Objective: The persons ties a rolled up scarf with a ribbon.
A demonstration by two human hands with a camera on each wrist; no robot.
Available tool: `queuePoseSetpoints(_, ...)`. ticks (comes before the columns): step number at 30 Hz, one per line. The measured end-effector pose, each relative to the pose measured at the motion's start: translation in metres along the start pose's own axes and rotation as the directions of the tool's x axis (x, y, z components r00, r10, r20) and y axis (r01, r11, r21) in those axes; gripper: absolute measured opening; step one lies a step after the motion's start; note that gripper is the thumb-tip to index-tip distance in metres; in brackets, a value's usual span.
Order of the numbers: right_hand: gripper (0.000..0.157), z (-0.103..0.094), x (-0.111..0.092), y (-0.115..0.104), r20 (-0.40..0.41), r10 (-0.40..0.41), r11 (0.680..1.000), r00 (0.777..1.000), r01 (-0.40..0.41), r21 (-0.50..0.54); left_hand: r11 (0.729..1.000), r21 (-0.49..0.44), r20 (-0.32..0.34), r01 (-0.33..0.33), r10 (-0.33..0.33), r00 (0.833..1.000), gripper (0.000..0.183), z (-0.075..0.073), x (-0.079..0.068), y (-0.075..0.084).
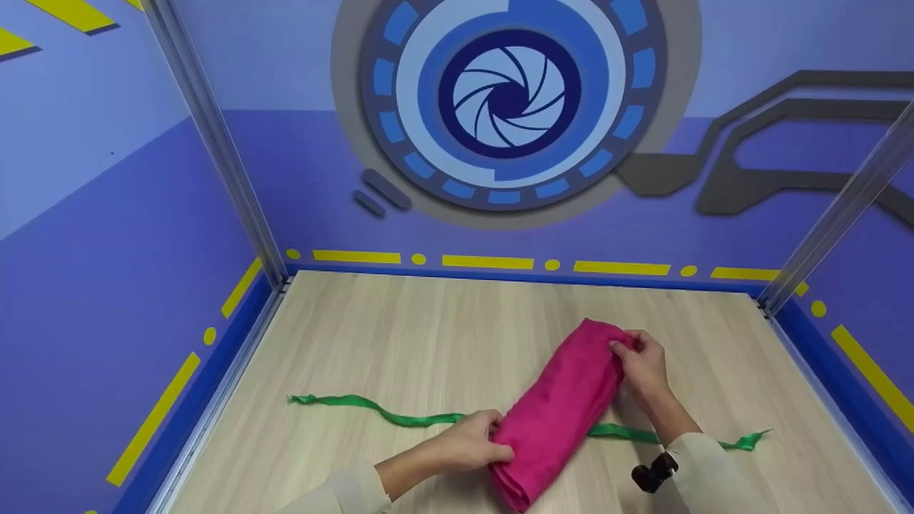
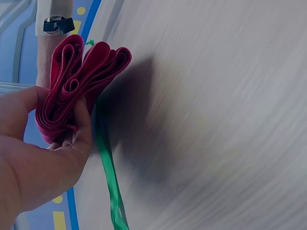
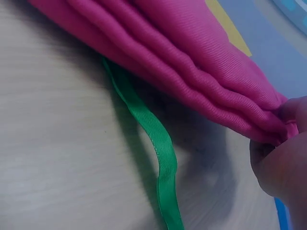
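Note:
Both hands hold a folded, rolled pink cloth (image 1: 560, 400), which lies slantwise over a green ribbon (image 1: 410, 420) in the head view. My left hand (image 1: 468, 440) grips the near end, thumb on top and fingers at the side. In the left wrist view the spiral layers of the pink cloth (image 2: 72, 91) show at that end, beside the left hand (image 2: 53, 158). My right hand (image 1: 646, 368) pinches the far right corner. Stacked folds of the cloth (image 3: 192, 72) run to the right hand (image 3: 283, 153) in the right wrist view, above the ribbon (image 3: 160, 148). The ribbon's middle is hidden beneath the cloth.
A light wood table (image 1: 400, 321) carries everything. Blue-purple panels (image 1: 293, 171) with yellow markings stand at the back and both sides, joined by metal posts (image 1: 221, 150). A small black device (image 1: 654, 472) sits at the right sleeve.

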State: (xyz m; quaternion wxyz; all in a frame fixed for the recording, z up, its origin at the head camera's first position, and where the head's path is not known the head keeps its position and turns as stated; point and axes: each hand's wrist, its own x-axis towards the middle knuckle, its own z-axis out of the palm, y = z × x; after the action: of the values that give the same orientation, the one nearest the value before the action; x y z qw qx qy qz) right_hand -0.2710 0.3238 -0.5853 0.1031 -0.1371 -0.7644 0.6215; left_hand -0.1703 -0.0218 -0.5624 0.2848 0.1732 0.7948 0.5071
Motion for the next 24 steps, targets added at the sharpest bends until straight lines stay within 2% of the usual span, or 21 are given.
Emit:
queuePoseSetpoints(9,0.027,0.007,0.002,-0.005,0.004,-0.023,1.0,1.0,0.023,0.006,1.0,0.015,-0.008,0.007,-0.007,1.0,0.039,0.006,-0.004,-0.003)
queuePoseSetpoints(19,0.027,0.016,0.004,-0.012,0.007,-0.018,1.0,1.0,0.018,0.007,0.997,0.053,0.001,0.054,-0.054,0.999,0.049,0.016,-0.002,-0.005)
queuePoseSetpoints(24,0.027,0.023,0.003,-0.018,0.021,-0.027,0.999,0.999,0.027,0.021,0.999,0.02,0.03,0.05,-0.05,0.998,0.057,0.021,-0.002,-0.005)
